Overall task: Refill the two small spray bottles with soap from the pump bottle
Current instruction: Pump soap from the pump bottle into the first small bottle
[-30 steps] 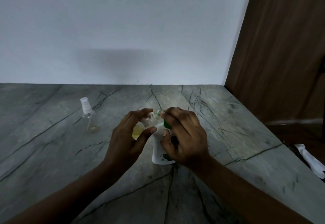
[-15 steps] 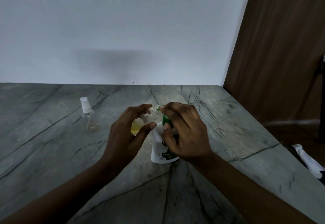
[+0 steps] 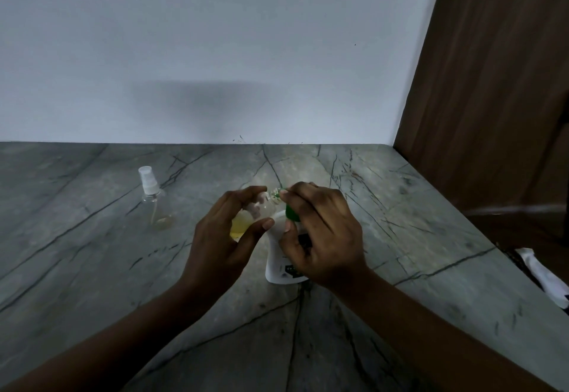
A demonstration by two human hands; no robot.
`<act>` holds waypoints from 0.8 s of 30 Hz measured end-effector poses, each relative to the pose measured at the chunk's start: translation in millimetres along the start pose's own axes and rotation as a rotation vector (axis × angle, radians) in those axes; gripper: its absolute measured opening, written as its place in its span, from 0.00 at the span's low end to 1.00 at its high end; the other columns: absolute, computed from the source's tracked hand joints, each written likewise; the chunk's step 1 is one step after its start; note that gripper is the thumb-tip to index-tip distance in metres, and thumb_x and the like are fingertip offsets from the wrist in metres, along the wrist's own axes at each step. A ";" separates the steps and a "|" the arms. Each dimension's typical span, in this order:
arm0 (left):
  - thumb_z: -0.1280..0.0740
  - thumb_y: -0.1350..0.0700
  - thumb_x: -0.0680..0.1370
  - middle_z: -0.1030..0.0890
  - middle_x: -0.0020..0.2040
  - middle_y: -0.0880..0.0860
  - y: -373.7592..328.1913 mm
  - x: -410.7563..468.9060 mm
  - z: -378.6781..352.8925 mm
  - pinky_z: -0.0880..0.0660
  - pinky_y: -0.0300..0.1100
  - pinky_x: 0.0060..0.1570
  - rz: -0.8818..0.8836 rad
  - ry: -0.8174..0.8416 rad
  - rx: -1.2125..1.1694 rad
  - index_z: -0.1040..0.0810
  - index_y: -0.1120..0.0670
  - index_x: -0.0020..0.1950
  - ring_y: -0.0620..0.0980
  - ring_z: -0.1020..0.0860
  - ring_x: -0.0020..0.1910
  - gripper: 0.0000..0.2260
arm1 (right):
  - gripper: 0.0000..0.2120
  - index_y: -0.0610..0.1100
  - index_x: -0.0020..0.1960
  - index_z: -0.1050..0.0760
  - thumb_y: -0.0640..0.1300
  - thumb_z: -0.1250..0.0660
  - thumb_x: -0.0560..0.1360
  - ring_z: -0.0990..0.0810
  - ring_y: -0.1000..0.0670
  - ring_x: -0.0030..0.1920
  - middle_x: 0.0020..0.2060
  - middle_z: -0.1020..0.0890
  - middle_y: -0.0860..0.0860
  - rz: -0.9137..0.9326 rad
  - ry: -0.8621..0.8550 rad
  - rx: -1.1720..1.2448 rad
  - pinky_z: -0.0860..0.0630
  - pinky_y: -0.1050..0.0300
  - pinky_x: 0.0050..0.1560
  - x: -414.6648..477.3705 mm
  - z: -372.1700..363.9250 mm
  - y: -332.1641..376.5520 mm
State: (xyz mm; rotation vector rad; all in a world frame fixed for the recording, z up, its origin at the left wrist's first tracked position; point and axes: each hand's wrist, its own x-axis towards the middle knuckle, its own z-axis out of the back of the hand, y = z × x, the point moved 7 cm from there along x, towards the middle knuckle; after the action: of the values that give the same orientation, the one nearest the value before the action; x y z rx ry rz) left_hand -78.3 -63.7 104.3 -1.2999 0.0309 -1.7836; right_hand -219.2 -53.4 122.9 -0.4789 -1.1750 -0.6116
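hardly anything has shifted since the earlier frames: both hands stay at the pump bottle (image 3: 278, 257), which stands upright on the grey veined counter (image 3: 415, 268) as before. right hand (image 3: 323, 237) curls over the bottle's green pump head (image 3: 291, 212), forefinger bent across its top towards the spout and thumb against the white shoulder just below. left hand (image 3: 226, 237), just left of the pump bottle, grips the open spray bottle (image 3: 244, 222), fingers curled round its far side and thumb pressed on the near side. that bottle is tilted, its neck up against the spout, with yellow liquid pooled in its lower part. capped spray bottle (image 3: 154, 204) stands upright well left of the pump bottle, apart from both hands. far right of the pump bottle, past the counter's edge, lies something white (image 3: 543, 277), and a wooden panel (image 3: 492, 114) rises behind it.
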 end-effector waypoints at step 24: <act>0.34 0.47 0.74 0.28 0.49 0.35 -4.4 5.6 2.2 0.30 0.23 0.44 -0.033 -0.002 0.021 0.33 0.41 0.61 0.30 0.27 0.49 0.17 | 0.15 0.30 0.54 0.22 0.36 0.38 0.72 0.27 0.46 0.55 0.54 0.24 0.41 0.016 0.012 0.007 0.37 0.64 0.67 3.7 -1.3 -0.8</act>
State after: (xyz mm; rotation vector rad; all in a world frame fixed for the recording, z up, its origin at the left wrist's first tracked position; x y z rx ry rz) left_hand -79.7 -63.7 111.6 -1.2941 -0.0099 -1.8058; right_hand -217.9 -55.6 126.0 -0.4777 -1.1605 -0.5955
